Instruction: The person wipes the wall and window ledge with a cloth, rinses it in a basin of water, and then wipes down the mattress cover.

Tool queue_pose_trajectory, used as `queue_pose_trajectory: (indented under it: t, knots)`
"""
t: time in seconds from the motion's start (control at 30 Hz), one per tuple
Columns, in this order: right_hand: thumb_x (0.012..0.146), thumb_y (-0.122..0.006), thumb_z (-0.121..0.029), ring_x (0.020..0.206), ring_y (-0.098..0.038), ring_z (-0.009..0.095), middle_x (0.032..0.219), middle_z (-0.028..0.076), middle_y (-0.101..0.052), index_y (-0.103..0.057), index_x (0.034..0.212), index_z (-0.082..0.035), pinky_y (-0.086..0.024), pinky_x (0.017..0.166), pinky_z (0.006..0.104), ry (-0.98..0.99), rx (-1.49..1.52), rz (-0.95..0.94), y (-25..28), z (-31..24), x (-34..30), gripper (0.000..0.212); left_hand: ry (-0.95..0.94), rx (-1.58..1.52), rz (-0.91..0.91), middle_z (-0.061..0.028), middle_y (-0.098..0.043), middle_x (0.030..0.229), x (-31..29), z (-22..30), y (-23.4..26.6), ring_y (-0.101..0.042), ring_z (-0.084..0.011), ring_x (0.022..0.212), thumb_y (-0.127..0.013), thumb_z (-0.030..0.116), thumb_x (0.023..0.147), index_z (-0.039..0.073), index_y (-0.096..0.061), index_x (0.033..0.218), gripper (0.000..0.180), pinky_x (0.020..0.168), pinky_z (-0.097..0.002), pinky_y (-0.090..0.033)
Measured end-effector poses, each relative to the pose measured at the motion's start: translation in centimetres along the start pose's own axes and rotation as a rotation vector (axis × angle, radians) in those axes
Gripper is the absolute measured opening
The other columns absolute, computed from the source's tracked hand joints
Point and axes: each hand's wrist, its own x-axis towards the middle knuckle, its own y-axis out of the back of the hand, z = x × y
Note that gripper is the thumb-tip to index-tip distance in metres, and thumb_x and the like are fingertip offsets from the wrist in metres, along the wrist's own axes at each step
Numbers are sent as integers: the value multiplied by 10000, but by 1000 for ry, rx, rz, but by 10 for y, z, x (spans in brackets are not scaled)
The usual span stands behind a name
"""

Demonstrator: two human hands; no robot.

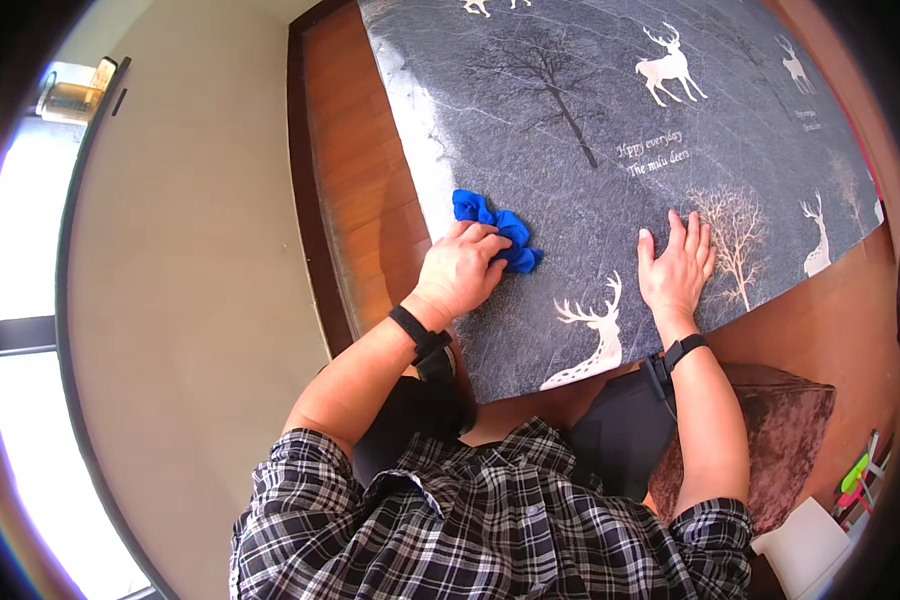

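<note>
A dark grey table cover (540, 190) printed with pale deer and bare trees spreads out before me. On its left part lies a crumpled blue cloth (514, 230), pressed down under my left hand (458, 268), whose bent fingers grip it. Farther right, my right hand (678, 270) rests flat on the cover beside a printed tree, fingers stretched out and holding nothing. Dark bands circle both wrists.
Wooden floor (360, 180) and a beige wall (190, 230) lie left of the table; bright window panes (30, 230) stand beyond. Close to my right leg is a brown velvety seat (780, 440), with a white box-like thing (805, 545) below it.
</note>
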Motion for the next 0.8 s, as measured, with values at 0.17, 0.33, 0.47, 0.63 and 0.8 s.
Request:
queue_pose_trajectory:
  t: [0.17,0.33,0.47,0.63,0.8]
  knots:
    - [1049,-552,-559,1620,-245,408,1708,209,-377,-513,1584,-115,-122,1323,585,-2,11,-5,1,0,-1,697,74,66,143,-88,-724,1261,0,-21,-5,-644,-342,1221,-763,191,915,142,-760,1207,297,1065,-440,-534]
    - [1040,-567,-557,1622,-249,405,1712,203,-378,-515,1583,-120,-142,1319,586,-1,22,5,-1,-3,1,699,305,96,293,-102,-719,1311,4,-46,-16,-632,-369,1234,-746,207,940,143,-759,1234,302,1090,-450,-510]
    - [1039,-563,-583,1621,-255,403,1715,196,-376,-514,1588,-141,-150,1319,592,3,3,9,-3,-1,1,707,395,90,390,-113,-715,1336,-9,-30,-30,-631,-384,1228,-735,215,940,153,-758,1250,317,1101,-458,-502]
    - [1038,-554,-605,1614,-270,407,1711,200,-382,-513,1592,-157,-163,1318,587,2,-43,32,-8,5,3,714,399,65,387,-104,-726,1295,-47,-1,-34,-639,-367,1186,-758,208,921,162,-781,1208,291,1066,-451,-514]
    - [1046,-538,-606,1615,-270,401,1715,193,-381,-498,1608,-162,-167,1316,581,38,-29,30,-11,0,0,717,349,10,383,-132,-699,1281,-98,37,-33,-616,-372,1207,-787,171,899,121,-762,1189,296,1074,-471,-501]
